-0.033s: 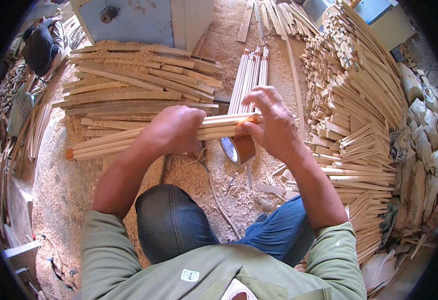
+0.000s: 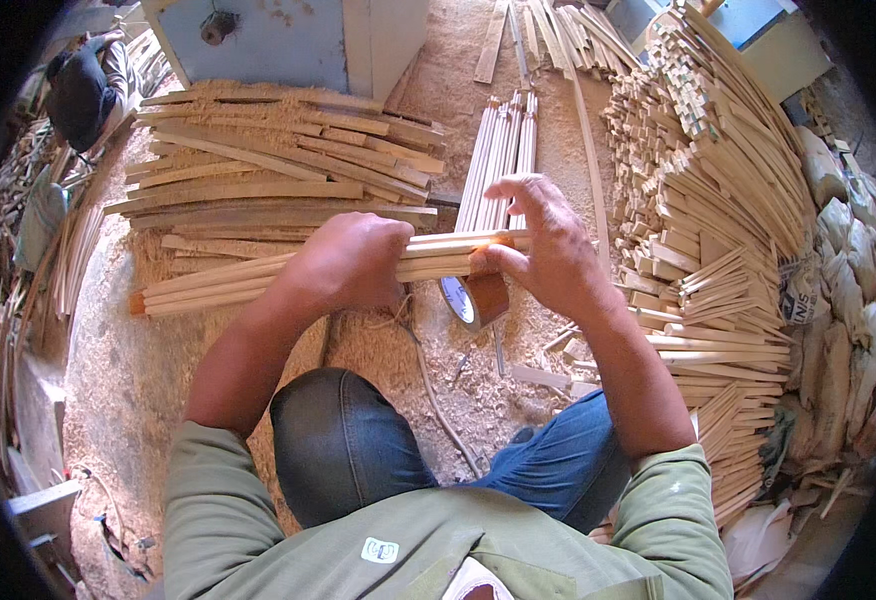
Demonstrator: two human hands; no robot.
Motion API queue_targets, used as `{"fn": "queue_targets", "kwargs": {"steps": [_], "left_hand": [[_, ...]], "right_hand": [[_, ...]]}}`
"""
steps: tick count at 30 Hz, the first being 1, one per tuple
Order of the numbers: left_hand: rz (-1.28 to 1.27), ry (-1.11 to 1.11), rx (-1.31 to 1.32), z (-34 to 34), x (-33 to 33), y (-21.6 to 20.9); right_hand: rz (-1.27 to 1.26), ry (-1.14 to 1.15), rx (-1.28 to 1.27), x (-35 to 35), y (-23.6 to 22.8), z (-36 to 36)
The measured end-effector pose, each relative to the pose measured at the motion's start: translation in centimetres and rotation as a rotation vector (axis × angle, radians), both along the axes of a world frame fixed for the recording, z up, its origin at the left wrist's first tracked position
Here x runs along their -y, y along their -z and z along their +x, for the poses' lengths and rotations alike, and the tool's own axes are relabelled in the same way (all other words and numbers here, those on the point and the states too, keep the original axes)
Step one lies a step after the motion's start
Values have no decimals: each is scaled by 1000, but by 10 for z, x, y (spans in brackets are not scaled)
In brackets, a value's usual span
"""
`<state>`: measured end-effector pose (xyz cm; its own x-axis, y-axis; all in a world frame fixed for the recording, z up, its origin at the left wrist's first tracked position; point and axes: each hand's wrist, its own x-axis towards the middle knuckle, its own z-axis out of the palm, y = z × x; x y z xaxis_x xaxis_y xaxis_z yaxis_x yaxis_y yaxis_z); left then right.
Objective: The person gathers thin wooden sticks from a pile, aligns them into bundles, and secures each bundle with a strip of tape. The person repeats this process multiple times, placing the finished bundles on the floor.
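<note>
Little has moved since the earlier frame: the left end of the bundle of sticks (image 2: 218,285) lies slightly farther off, while both hands are in nearly the same place. That bundle is held crosswise above the person's knees (image 2: 353,440), over a floor (image 2: 138,400) strewn with shavings. Orange tape (image 2: 137,303) rings its left end. The left hand (image 2: 353,260) is clamped around the middle, its fingertips hidden beneath. The right hand (image 2: 558,250) is at the right end, thumb and forefinger well apart, the thumb against a strip of tape (image 2: 499,240); I cannot tell what its other fingers do. A brown tape roll (image 2: 488,302) hangs on the near side, just below that thumb.

To wrap well, I would keep the left grip firm so the sticks stay packed, line up their right ends, and pin the strip flat under the thumb. Even tension on the roll, with each turn laid squarely over the last, should avoid wrinkles and slack.
</note>
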<state>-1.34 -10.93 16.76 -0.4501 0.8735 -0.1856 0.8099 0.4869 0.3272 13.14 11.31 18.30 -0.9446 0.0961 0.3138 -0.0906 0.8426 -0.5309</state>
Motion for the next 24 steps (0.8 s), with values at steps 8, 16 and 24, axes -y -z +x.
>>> {"fn": "queue_targets", "kwargs": {"steps": [8, 16, 24], "left_hand": [[22, 97, -108, 18, 6, 25], [-29, 186, -27, 42, 3, 52], [-62, 332, -83, 47, -10, 74]], "right_hand": [[-144, -147, 624, -29, 37, -9], [-193, -46, 1224, -50, 87, -11], [-746, -18, 1356, -31, 165, 6]]}}
